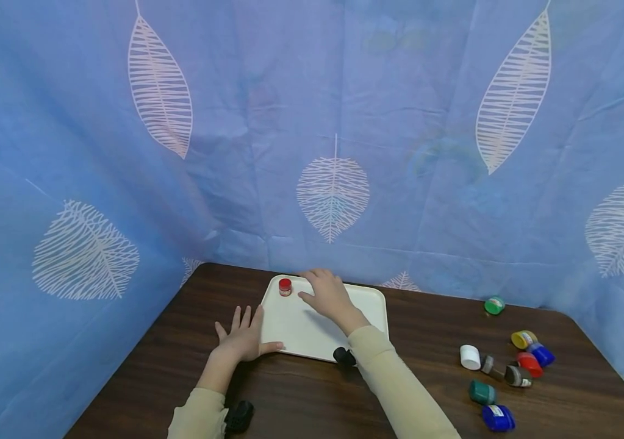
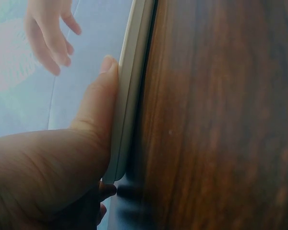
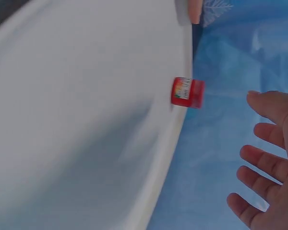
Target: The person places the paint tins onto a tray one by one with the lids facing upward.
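A small red-lidded paint jar (image 1: 285, 288) stands upright near the back left corner of a white tray (image 1: 303, 329). My left hand (image 1: 243, 340) is spread at the tray's front left corner. Its thumb (image 2: 93, 105) lies straight along the rim in the left wrist view, the other fingers pointing away along the left side. Above the back part of the tray, just right of the jar, hovers my right hand (image 1: 330, 296) with nothing in it. In the right wrist view its loosely extended fingers (image 3: 264, 158) are apart from the jar.
Several more jars lie on the brown table's right side, among them a white jar (image 1: 469, 357), a dark green jar (image 1: 482, 392) and a blue jar (image 1: 498, 418). A green-lidded jar (image 1: 494, 305) sits farther back. A blue leaf-patterned curtain (image 1: 268, 183) hangs behind the table.
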`<state>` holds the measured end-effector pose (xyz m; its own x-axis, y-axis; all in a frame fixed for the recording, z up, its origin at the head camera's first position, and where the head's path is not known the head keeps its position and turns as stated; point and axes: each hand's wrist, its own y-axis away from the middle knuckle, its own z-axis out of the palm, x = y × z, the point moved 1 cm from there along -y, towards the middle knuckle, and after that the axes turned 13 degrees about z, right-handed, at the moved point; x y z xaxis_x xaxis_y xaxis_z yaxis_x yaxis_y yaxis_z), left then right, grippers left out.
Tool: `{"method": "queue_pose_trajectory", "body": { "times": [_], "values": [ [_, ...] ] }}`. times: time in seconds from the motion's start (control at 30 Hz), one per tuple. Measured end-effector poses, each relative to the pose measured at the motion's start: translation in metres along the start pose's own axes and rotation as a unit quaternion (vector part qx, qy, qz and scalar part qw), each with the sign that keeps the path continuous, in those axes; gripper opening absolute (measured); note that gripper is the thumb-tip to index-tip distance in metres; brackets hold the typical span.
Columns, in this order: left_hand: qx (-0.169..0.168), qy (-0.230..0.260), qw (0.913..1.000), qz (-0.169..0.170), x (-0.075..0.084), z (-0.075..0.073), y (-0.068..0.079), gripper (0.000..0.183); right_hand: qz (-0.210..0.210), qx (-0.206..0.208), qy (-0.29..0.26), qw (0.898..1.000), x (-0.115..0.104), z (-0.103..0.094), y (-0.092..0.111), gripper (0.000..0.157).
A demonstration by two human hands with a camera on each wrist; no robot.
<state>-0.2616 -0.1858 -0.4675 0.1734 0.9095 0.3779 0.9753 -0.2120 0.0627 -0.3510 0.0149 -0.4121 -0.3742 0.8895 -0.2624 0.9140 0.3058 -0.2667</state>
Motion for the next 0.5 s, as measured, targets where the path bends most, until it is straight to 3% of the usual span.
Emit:
{"method": "queue_pose_trajectory", "body": {
  "times": [0.23, 0.5],
  "values": [
    [0.012, 0.008, 0.9999, 0.006, 0.002, 0.001, 0.002, 0.111, -0.011, 0.026, -0.010, 1.000, 0.015, -0.021, 0.024, 0.043],
    [0.018, -0.005, 0.9997, 0.016, 0.001, -0.001, 0.003, 0.109, -0.002, 0.072, -0.027, 0.997, 0.035, -0.027, 0.050, 0.037]
  ]
}}
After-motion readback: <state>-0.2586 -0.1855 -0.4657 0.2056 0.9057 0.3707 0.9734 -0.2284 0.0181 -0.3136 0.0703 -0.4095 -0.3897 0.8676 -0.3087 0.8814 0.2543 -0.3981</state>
